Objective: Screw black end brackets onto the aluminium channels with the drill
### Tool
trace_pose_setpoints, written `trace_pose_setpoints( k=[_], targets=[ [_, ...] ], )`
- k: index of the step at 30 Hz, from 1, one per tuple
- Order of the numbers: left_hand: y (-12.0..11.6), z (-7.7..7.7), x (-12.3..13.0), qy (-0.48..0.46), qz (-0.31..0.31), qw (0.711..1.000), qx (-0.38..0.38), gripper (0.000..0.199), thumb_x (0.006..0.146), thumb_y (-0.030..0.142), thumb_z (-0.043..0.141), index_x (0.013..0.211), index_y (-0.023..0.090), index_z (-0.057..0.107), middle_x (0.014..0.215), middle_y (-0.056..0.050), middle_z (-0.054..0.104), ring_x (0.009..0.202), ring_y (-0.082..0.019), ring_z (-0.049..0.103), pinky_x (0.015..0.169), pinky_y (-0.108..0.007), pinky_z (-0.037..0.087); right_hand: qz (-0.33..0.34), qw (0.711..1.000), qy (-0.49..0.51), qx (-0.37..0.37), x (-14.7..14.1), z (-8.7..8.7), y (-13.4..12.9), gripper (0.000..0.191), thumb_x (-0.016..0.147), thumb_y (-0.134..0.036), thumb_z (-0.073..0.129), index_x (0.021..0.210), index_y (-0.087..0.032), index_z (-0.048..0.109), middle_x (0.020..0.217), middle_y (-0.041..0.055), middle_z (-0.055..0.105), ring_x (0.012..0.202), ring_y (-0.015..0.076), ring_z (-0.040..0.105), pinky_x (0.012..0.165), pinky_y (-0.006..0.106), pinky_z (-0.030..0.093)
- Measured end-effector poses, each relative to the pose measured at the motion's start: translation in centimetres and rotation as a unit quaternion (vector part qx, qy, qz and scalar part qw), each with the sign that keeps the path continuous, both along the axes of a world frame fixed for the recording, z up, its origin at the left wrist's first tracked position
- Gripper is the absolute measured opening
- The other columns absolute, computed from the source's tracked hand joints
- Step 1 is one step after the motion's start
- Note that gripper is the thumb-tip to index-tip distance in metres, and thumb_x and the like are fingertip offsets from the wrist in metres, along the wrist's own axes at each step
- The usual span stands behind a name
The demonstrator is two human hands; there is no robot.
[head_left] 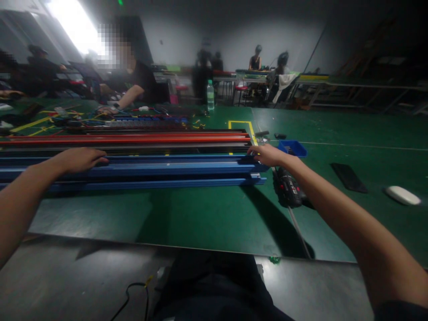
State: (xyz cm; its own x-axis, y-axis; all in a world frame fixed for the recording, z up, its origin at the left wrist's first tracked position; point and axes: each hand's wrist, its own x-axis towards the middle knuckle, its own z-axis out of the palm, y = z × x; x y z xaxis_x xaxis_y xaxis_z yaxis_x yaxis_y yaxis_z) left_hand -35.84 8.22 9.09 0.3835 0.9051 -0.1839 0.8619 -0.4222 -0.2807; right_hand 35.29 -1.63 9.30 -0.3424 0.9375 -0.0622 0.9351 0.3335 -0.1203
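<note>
Long blue metal profiles (pixel 187 168) lie side by side across the green table in front of me. My left hand (pixel 82 159) reaches over the rear blue profile from above, its fingers closed on it. At the right end of the same profile, my right hand (pixel 266 155) is closed with the thumb and fingers on the profile's tip. A second blue profile (pixel 200 183) lies nearer to me, with its end sticking out slightly further right. Behind the hands run red profiles (pixel 187 138) and dark ones. My palms hide parts of the rear blue profile.
Right of the profiles are a black power drill (pixel 289 189), a blue tray (pixel 293 148), a dark phone-like slab (pixel 348 177) and a white rounded object (pixel 403 195). A water bottle (pixel 210 96) stands behind. Across the table, a person (pixel 133 84) works among wires.
</note>
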Motion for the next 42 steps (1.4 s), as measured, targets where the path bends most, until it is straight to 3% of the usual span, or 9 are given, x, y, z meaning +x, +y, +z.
trace_pose_setpoints(
  k=[3,9,18,26,34,42],
  targets=[
    [-0.6,0.1,-0.1,0.007,0.019,0.999,-0.026,0.055,0.095,0.05,0.034,0.105,0.014,0.074,0.109,-0.018,0.079,0.099,-0.033,0.074,0.091,-0.043,0.056,0.004,1.0,0.003,-0.003,-0.5,0.4,-0.6,0.047,0.092,-0.014,0.058,0.138,-0.019,0.067,0.12,0.0153,0.074,0.106,0.0325,0.07,0.088,0.041,0.053],
    [-1.4,-0.4,-0.7,0.018,-0.036,0.999,0.029,0.06,0.092,0.052,0.031,0.105,0.015,0.077,0.119,-0.017,0.076,0.113,-0.033,0.069,0.101,-0.045,0.053,0.013,1.0,0.013,-0.008,-1.0,0.6,-1.7,0.046,0.092,-0.012,0.059,0.137,-0.018,0.066,0.122,0.0164,0.074,0.107,0.0325,0.07,0.091,0.042,0.053],
    [-1.8,-2.1,-3.0,0.047,-0.062,0.995,0.064,0.058,0.091,0.049,0.039,0.114,0.014,0.079,0.128,-0.018,0.073,0.123,-0.035,0.064,0.109,-0.047,0.047,0.024,1.0,0.003,-0.018,-1.2,0.0,-3.1,0.047,0.093,-0.012,0.058,0.138,-0.018,0.065,0.12,0.0165,0.073,0.107,0.0318,0.069,0.09,0.04,0.052],
    [-2.9,-2.6,-3.6,0.075,-0.047,0.992,0.085,0.051,0.093,0.045,0.043,0.117,0.017,0.079,0.133,-0.017,0.07,0.127,-0.036,0.062,0.108,-0.047,0.046,0.024,0.999,0.003,-0.022,-1.4,-0.3,-4.3,0.045,0.095,-0.016,0.057,0.14,-0.021,0.065,0.122,0.0136,0.072,0.112,0.0307,0.067,0.094,0.039,0.052],
    [-4.0,-3.3,-3.9,0.04,-0.05,0.995,0.071,0.045,0.089,0.052,0.053,0.104,0.018,0.079,0.129,-0.017,0.071,0.126,-0.036,0.063,0.112,-0.047,0.043,0.035,0.999,0.022,-0.024,-1.4,-0.8,-4.9,0.046,0.094,-0.015,0.056,0.139,-0.017,0.064,0.127,0.0172,0.069,0.114,0.0328,0.066,0.098,0.044,0.053],
    [-6.0,-4.9,-4.2,0.064,-0.06,0.993,0.081,0.043,0.092,0.04,0.048,0.111,0.015,0.078,0.132,-0.021,0.069,0.127,-0.039,0.061,0.113,-0.053,0.04,0.041,0.998,0.031,-0.034,-1.9,-1.8,-5.8,0.044,0.095,-0.017,0.058,0.139,-0.019,0.065,0.126,0.0165,0.067,0.112,0.0306,0.067,0.1,0.041,0.053]
  ],
)
